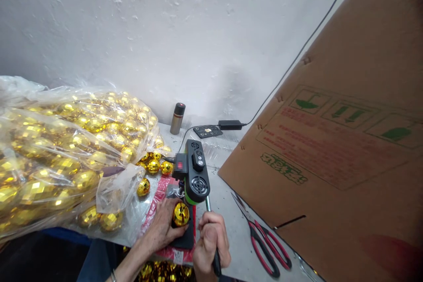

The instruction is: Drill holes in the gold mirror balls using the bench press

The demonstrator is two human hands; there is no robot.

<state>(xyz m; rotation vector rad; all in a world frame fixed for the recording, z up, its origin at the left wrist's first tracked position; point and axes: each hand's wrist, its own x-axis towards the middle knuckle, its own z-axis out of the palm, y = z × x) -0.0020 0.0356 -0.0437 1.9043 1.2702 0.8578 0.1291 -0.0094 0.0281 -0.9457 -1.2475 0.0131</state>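
My left hand is closed around a shiny gold faceted ball, fingers on its far side and thumb on its near side. The ball is over the black base of a small black bench drill press, at the front end of its head. With my right hand I grip the press's lever, a metal rod with a black handle. Where the ball meets the tool is hidden beneath the head. A red-and-white plastic sheet lies under the base.
A clear plastic bag full of gold balls fills the left. Several loose balls lie beside the press. Red-and-black scissors lie at right, near a large cardboard box. Behind are a bottle, a power adapter and its cord.
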